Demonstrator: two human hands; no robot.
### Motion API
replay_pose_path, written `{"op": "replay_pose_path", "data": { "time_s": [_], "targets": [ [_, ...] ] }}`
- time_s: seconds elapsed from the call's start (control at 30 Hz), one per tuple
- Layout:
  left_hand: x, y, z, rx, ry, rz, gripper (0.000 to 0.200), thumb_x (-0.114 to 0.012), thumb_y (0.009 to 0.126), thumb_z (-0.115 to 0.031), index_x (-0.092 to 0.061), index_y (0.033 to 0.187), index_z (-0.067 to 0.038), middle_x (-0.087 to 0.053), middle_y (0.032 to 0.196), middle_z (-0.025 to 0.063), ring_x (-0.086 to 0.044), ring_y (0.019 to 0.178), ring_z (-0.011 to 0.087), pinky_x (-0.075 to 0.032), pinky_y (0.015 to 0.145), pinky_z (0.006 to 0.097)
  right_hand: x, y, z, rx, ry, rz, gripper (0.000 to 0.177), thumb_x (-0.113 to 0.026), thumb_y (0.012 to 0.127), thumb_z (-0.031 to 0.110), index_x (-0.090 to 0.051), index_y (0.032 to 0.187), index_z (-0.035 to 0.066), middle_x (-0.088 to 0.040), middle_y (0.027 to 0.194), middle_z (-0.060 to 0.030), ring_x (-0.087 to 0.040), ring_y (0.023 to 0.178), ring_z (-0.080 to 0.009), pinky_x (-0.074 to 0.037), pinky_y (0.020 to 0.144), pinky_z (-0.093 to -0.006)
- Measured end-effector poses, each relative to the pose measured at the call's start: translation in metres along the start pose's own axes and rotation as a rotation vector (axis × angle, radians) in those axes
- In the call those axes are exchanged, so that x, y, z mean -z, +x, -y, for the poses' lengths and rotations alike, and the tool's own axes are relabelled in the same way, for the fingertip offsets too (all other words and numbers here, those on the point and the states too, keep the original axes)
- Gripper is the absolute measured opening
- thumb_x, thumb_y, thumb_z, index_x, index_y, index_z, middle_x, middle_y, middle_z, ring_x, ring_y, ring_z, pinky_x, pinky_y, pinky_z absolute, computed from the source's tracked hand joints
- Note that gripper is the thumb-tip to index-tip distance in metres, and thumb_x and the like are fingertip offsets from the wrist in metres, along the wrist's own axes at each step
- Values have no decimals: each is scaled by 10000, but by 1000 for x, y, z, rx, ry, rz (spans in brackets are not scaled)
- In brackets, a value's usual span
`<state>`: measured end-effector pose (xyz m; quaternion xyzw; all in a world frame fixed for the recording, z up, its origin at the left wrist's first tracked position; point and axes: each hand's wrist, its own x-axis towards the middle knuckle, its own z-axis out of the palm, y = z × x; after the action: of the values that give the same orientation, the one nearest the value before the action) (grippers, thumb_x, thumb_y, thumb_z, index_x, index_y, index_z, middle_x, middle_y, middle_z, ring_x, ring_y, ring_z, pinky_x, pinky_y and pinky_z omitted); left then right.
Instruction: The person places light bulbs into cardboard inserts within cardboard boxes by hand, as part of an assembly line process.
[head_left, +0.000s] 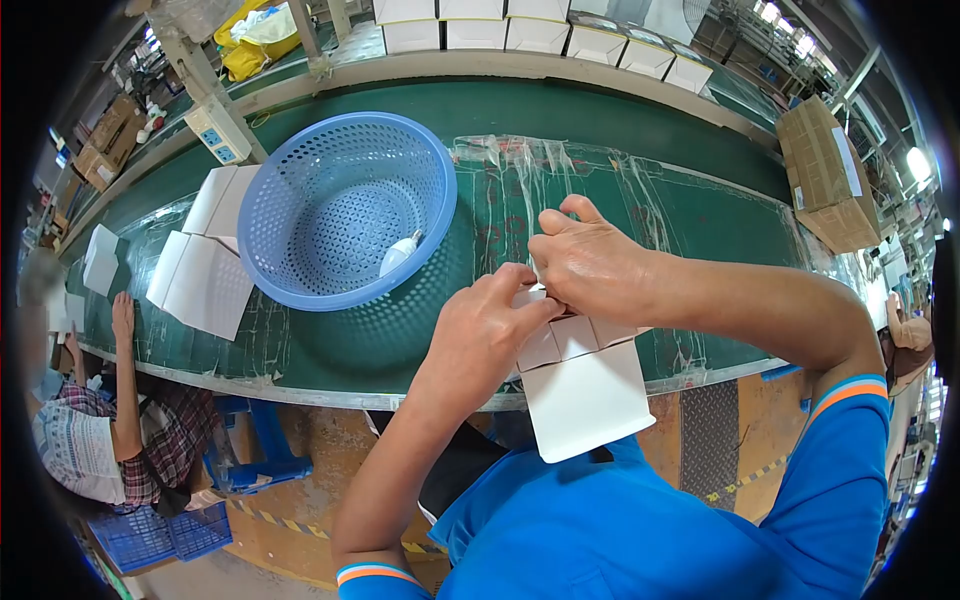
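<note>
A white cardboard box [585, 400] stands at the near edge of the green work table, its long flap hanging down toward me and its top open with small inner compartments. My left hand [478, 335] grips the box's left side, thumb and fingers closed on the upper edge. Over the opening, my right hand [590, 258] is closed with its fingertips pinched down at the box; whatever they hold is hidden. To the left, a blue perforated basket [350, 285] has a white bulb-shaped item [401, 252] lying in it.
White boxes with raised flaps [205, 275] stand left of the basket. A brown carton [825, 175] is at the right end. Several white boxes [475, 32] line the shelf behind. Clear tape covers parts of the green table [700, 210]. A person [120, 420] sits at left.
</note>
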<state>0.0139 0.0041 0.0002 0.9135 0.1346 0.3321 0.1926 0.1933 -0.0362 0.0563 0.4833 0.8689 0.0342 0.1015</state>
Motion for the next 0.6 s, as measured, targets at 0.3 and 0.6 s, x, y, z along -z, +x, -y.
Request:
{"op": "replay_pose_path", "data": {
  "time_s": [0.3, 0.6],
  "targets": [
    [1, -3, 1, -30, 61, 15, 219, -670, 739, -89, -715, 951, -118, -611, 996, 108, -635, 842, 252, -516, 680, 354, -5, 1, -7, 100, 6, -55, 76, -716, 642, 179, -724, 649, 104, -606, 710, -14, -509, 879, -206, -321, 892, -418],
    [2, -4, 2, -25, 45, 52, 232, -656, 736, -99, -718, 957, -135, -606, 1016, 102, -635, 844, 251, -512, 685, 352, -4, -3, -6, 152, 1, -32, 84, -675, 698, 167, -754, 699, 137, -620, 638, -15, -522, 873, -181, -310, 925, -382]
  ]
}}
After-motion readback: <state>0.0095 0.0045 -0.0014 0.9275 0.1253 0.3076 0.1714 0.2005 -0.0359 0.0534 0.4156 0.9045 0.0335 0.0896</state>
